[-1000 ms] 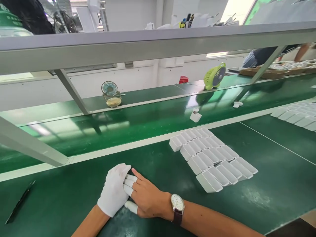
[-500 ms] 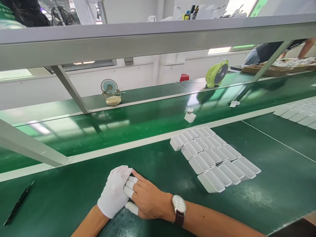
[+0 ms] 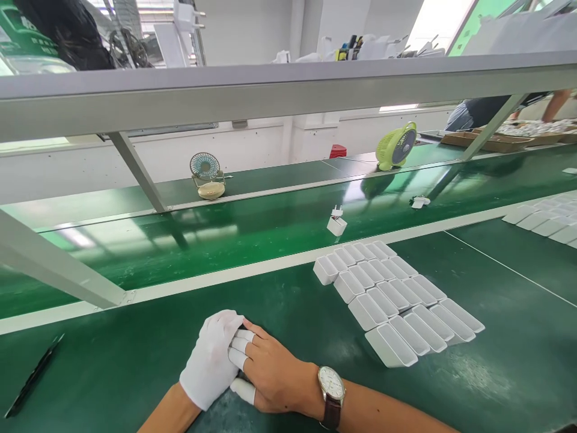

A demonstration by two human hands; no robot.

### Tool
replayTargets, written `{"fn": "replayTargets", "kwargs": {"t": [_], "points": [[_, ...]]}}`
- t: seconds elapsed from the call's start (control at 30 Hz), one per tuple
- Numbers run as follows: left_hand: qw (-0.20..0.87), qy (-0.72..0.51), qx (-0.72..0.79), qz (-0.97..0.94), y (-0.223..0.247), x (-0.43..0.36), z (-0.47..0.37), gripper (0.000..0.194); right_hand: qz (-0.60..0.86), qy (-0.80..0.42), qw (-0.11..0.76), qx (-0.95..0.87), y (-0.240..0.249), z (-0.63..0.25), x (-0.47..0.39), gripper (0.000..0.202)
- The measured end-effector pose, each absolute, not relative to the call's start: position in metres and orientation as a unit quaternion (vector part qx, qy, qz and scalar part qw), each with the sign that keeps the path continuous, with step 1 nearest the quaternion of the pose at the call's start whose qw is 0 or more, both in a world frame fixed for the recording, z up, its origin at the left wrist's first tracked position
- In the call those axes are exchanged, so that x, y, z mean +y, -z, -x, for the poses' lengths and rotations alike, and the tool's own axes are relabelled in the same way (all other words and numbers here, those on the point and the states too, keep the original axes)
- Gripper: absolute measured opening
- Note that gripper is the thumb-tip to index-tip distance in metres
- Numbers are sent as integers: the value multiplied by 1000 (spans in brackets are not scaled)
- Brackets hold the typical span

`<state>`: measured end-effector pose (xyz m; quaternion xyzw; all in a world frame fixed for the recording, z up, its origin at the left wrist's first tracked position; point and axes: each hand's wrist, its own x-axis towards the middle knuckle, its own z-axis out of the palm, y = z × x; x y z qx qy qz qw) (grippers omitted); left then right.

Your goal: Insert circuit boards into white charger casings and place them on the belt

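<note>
My left hand, in a white glove, rests low in the middle over the green table. Its fingers curl inward and are mostly covered by my right hand. White fingertip covers sit on the right hand's fingers, which close over the front of the left hand. Whether anything lies between the palms is hidden. A wristwatch with a dark strap is on my right wrist. Right of the hands, rows of open white rectangular plastic cases stand packed side by side.
A black tweezer-like tool lies at far left. Beyond the table edge, a green conveyor belt carries a white plug adapter and another white piece. Two small fans stand behind it. A shelf beam crosses above; a person is at upper right.
The white plug adapter and the other white piece have moved left along the belt. My view has tilted up slightly, so everything sits lower. My hands keep the same clasp.
</note>
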<state>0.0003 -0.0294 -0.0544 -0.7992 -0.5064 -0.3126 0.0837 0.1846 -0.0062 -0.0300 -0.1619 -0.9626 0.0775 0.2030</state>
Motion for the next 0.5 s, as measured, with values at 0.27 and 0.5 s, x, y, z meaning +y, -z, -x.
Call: {"fn": "replayTargets", "kwargs": {"t": [0.27,0.5], "points": [[88,314,-515,793,57,-29,-1,45,168,-81,212,-959,31,-184,-6,37],[91,311,-519,791,57,-29,-2,50,155,-107,239,-952,35,-184,-5,31]]}}
